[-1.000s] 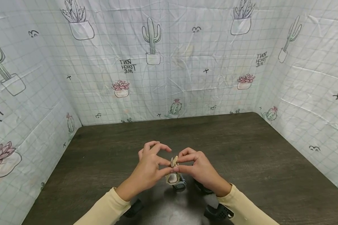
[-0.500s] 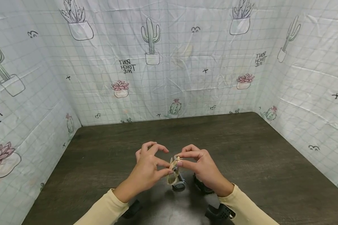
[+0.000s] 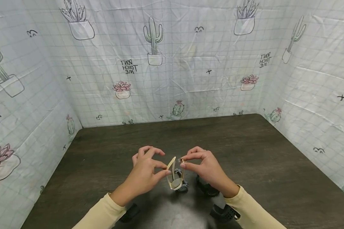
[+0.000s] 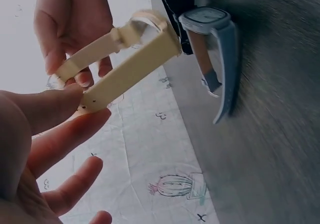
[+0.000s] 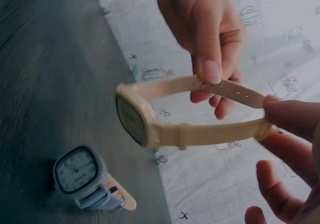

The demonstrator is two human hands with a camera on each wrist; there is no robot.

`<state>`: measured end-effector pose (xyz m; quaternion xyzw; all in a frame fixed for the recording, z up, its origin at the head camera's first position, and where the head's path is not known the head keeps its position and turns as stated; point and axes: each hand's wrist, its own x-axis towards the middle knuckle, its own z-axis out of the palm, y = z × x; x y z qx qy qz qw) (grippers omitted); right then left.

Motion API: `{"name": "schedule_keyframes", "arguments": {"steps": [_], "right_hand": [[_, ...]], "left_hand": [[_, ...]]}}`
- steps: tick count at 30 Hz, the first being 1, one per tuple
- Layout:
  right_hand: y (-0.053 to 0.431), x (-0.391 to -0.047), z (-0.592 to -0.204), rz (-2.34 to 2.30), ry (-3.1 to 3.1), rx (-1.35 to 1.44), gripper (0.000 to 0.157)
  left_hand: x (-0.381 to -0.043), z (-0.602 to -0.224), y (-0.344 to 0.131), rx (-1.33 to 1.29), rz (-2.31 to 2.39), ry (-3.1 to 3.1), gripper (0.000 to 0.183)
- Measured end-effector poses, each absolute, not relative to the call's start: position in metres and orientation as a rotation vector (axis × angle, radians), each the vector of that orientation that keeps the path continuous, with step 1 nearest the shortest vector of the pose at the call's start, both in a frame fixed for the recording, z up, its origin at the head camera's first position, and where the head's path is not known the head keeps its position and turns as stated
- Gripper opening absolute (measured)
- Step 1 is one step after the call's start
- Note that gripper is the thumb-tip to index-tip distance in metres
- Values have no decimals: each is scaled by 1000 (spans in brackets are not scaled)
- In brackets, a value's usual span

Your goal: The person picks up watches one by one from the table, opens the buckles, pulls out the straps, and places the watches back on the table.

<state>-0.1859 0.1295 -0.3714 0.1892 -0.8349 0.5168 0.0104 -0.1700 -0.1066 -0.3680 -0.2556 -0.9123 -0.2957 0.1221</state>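
A cream-strapped wristwatch [image 5: 131, 118] hangs between both hands above the table, its strap unfastened and its dial downward. My left hand [image 3: 144, 171] pinches the holed strap end between thumb and index finger, the other fingers spread. With thumb and index finger, my right hand [image 3: 207, 167] grips the buckle end of the other strap half [image 5: 215, 134]. A gap separates the two strap ends in the head view. Below, a blue-grey watch [image 5: 77, 169] with a square dial stands on the table, its strap upright in a loop.
A black object [image 3: 207, 187] lies on the table, partly hidden by my right hand and wrist. Black perforated bands [image 3: 225, 213] show under the sleeves. Patterned cloth walls [image 3: 172, 63] stand behind the dark table [image 3: 117, 143] and at both sides.
My hands have drawn apart, the left one moving leftward. The cream watch's strap ends, close together one second ago, are now separated, and its loop has widened.
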Motion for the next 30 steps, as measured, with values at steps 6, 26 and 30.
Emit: {"name": "schedule_keyframes", "arguments": {"steps": [6, 26, 30], "right_hand": [[118, -186, -379, 1253, -2758, 636, 6], [90, -206, -399, 1142, -3013, 655, 12], [84, -212, -401, 1122, -3053, 630, 14]], "left_hand": [[-168, -376, -117, -661, -831, -2741, 7], [-178, -407, -142, -466, -828, -2937, 15], [-184, -412, -146, -446, -799, -2965, 17]]}}
